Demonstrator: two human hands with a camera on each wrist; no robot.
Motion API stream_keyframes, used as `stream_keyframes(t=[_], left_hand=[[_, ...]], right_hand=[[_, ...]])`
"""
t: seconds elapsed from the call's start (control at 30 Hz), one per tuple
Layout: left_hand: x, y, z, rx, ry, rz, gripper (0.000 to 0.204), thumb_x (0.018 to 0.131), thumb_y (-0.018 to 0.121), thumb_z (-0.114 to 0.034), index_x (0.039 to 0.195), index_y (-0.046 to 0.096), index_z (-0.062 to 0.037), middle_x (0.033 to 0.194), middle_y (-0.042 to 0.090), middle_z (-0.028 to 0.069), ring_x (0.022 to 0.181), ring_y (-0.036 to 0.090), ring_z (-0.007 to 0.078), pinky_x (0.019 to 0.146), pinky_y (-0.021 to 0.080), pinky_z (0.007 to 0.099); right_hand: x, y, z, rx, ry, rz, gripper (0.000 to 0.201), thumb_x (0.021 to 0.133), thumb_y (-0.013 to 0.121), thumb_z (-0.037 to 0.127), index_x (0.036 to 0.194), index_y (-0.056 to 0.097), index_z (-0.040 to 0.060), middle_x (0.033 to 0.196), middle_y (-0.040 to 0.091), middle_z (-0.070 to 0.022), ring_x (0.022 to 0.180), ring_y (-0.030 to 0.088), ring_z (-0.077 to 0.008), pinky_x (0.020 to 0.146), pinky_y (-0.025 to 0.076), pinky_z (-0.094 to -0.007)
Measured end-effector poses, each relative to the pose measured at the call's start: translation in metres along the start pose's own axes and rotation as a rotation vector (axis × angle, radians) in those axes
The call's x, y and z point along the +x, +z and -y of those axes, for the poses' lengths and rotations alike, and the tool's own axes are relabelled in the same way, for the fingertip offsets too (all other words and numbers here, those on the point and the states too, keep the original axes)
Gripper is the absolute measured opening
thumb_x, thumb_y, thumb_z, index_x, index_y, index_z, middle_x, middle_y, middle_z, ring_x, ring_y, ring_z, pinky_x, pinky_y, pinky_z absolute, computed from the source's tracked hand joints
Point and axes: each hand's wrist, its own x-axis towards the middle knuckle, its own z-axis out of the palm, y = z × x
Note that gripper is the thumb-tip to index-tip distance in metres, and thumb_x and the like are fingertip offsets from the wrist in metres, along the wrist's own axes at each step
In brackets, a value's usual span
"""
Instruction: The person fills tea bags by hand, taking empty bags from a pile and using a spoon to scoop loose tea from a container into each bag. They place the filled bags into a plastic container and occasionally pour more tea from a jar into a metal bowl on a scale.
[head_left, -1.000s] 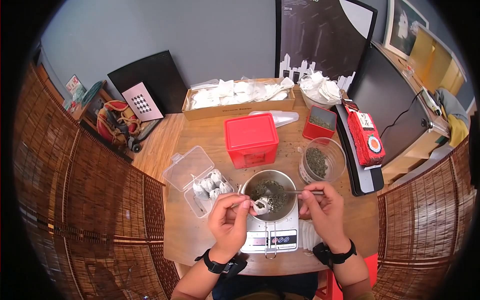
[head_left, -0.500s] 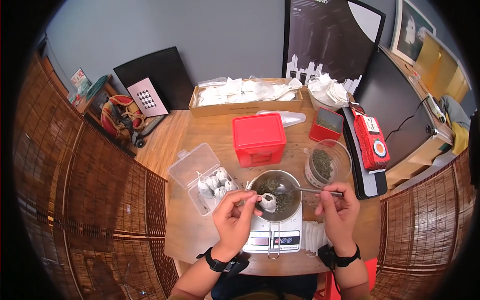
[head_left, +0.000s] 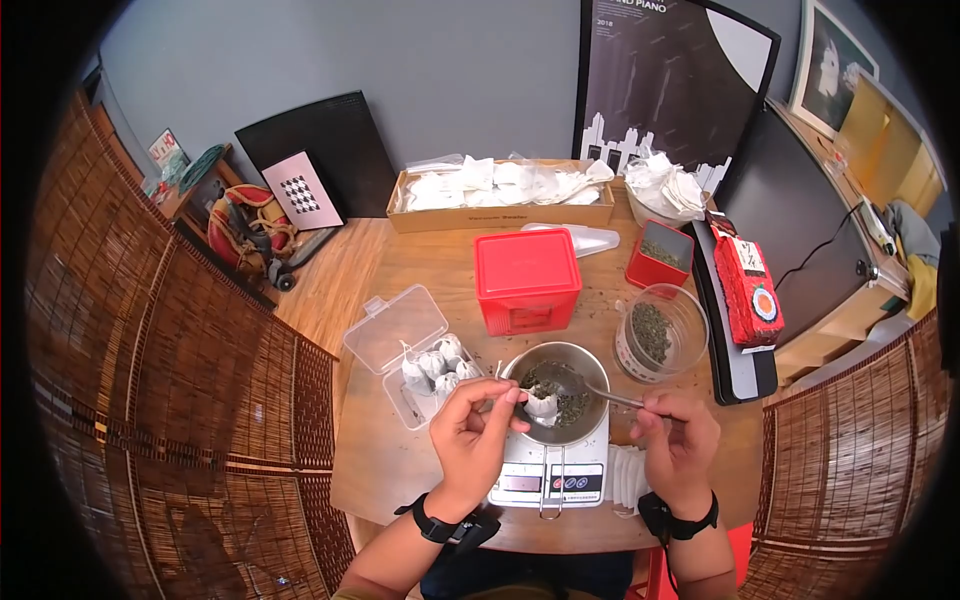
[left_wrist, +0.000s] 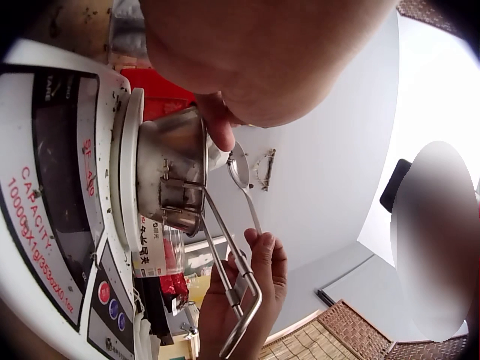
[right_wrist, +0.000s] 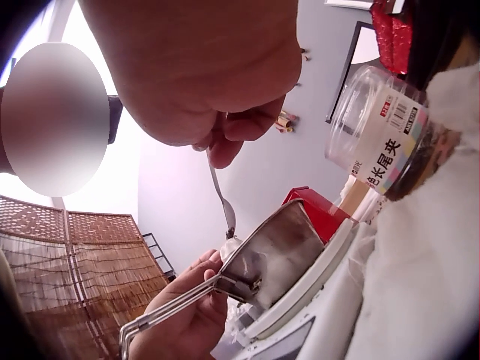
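Note:
My left hand (head_left: 470, 430) pinches the rim of a small white tea bag (head_left: 541, 408) and holds it over a steel pot (head_left: 590, 435) of dry green leaves. In my right hand (head_left: 680, 445) is the handle of a metal spoon (head_left: 622, 400), gripped between thumb and fingers. The spoon's bowl is tilted at the open mouth of the bag, where dark leaves show. From the left wrist view, the spoon (left_wrist: 239, 169) meets the bag just above the pot's rim. The pot, with its wire handle (left_wrist: 244, 292), stands on a white digital scale (head_left: 515, 490).
To the left, an open plastic box (head_left: 405, 400) holds several filled bags. Behind the pot stands a red canister (head_left: 527, 285). A clear tub (head_left: 690, 330) and a red tin (head_left: 650, 272) of leaves are at right. Flat white bags (head_left: 630, 475) lie beside the scale.
The spoon has come up from the leaves in the pot and moved left to the bag's mouth. The left hand keeps its pinch on the bag; the head view has shifted slightly.

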Motion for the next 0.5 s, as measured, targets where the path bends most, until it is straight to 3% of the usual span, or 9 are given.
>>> stream_keyframes(t=[0.3, 0.5], left_hand=[[-0.0005, -0.0009, 0.0009, -0.001, 0.0, -0.006, 0.013, 0.104, 0.068, 0.007, 0.116, 0.07, 0.0039, 0.115, 0.071, 0.0165, 0.1, 0.077, 0.0222, 0.066, 0.067, 0.028], [-0.0012, -0.004, -0.0005, 0.102, 0.02, -0.02, 0.012, 0.102, 0.073, 0.006, 0.114, 0.072, 0.0019, 0.113, 0.073, 0.0134, 0.091, 0.073, 0.0147, 0.064, 0.061, 0.0239]], right_hand=[[0.002, 0.0007, 0.0036, -0.086, -0.128, 0.012, 0.016, 0.095, 0.077, -0.008, 0.108, 0.069, -0.0019, 0.095, 0.078, -0.0167, 0.076, 0.075, -0.0194, 0.065, 0.059, -0.0297], [-0.0033, 0.0046, 0.0017, -0.049, -0.091, -0.034, 0.016, 0.095, 0.079, -0.007, 0.109, 0.071, -0.0023, 0.098, 0.079, -0.0175, 0.071, 0.072, -0.0162, 0.062, 0.057, -0.0267]])
